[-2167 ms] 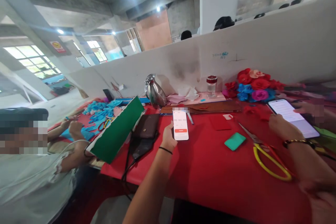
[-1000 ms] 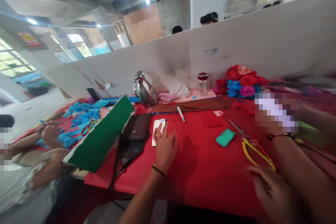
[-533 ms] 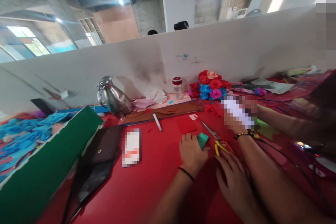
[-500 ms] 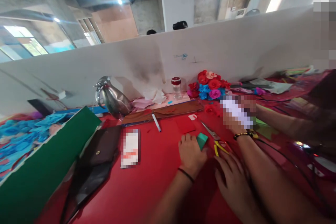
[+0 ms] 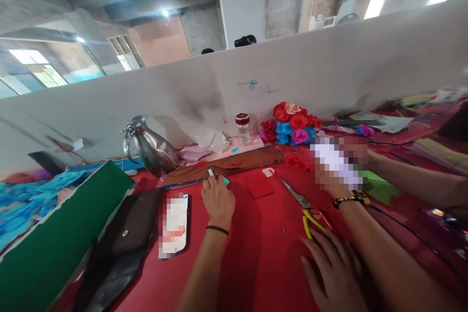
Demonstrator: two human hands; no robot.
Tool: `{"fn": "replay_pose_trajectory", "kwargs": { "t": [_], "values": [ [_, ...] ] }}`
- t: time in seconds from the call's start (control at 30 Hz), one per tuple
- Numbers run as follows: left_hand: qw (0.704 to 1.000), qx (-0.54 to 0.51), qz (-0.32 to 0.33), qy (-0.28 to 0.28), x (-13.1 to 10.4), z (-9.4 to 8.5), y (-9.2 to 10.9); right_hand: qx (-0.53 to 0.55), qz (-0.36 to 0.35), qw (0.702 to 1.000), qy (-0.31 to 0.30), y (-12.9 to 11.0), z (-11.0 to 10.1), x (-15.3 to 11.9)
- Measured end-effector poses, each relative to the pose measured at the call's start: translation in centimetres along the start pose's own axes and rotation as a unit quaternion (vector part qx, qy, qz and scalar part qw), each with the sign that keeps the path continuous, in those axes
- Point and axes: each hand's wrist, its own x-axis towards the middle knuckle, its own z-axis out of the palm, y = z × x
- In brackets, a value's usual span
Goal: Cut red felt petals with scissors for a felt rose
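Observation:
My left hand (image 5: 219,202) is closed and bent over the white marker (image 5: 211,172), with its fingertips on the pen. A corner of the small green paper piece (image 5: 226,182) sticks out past these fingers. My right hand (image 5: 334,265) lies on the table with its fingers spread, the fingertips beside the yellow handles of the scissors (image 5: 302,202), whose blades point away to the left. Between my hands and farther out lies a red square piece (image 5: 260,186), with a small white-and-red scrap (image 5: 268,172) just behind it.
On the left are a phone (image 5: 175,224), a dark wallet (image 5: 131,224) and a green board (image 5: 66,239). A steel jug (image 5: 151,148), a lidded jar (image 5: 243,126) and paper flowers (image 5: 294,124) line the partition. A co-worker's arms (image 5: 369,234) reach in from the right around a blurred-out object.
My left hand has moved left and away from me to the marker, with the green paper piece in it. The red square is now uncovered. My right hand stays near the scissors.

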Motion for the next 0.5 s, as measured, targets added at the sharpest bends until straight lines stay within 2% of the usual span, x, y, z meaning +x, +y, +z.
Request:
{"fn": "replay_pose_trajectory", "kwargs": {
  "t": [0.1,0.2,0.27,0.37,0.5],
  "values": [
    [0.99,-0.099,0.077,-0.06,0.3,2.4,2.4,-0.007,0.002,1.0,0.01,0.0,-0.2,0.4],
    [0.984,-0.151,0.047,-0.078,0.8,4.1,4.9,-0.024,-0.005,0.999,0.021,0.1,-0.3,0.5],
    [0.983,-0.161,0.006,-0.086,1.3,4.3,5.9,-0.035,-0.009,0.999,0.004,0.1,-0.4,0.4],
    [0.976,-0.187,-0.025,-0.112,1.9,3.7,6.1,-0.043,-0.011,0.999,-0.017,-0.1,-0.4,0.2],
    [0.97,-0.218,-0.002,-0.106,1.7,3.1,5.2,-0.06,0.014,0.997,0.048,0.1,0.1,0.6]
  ]
}}
